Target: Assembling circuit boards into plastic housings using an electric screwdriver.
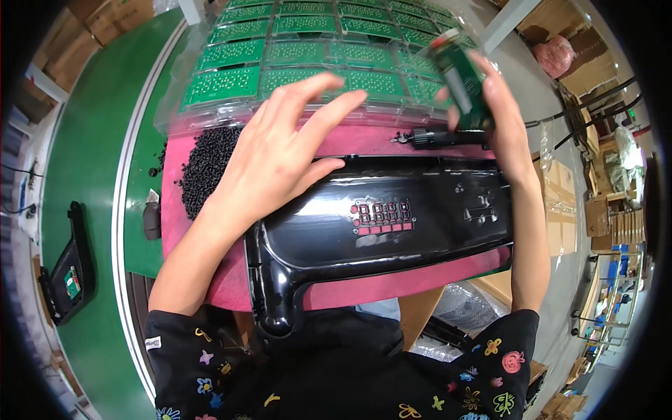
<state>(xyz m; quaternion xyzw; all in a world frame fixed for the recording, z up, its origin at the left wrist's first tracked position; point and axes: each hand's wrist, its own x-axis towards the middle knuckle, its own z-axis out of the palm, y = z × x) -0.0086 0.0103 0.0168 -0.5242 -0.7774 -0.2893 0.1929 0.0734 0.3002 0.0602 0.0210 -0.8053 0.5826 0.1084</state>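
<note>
A glossy black plastic housing [322, 231] lies across the pink mat in front of me, with digit-shaped and small square cutouts near its middle. Over its upper left edge my left hand [280, 150] hovers with fingers spread, holding nothing. My right hand [500, 105] grips a green circuit board [463, 87], blurred by motion, above the housing's far right edge. Below that board lies a black electric screwdriver [448, 138], its tip toward the left. Beside my left wrist sits a heap of small black screws [203, 168].
Clear trays filled with green circuit boards [224, 85] stand beyond the pink mat [343, 294]. To the left, another black housing [68, 259] with a board in it rests on a green conveyor [91, 161]. Black cables [588, 105] run at the right, near cardboard boxes [560, 203].
</note>
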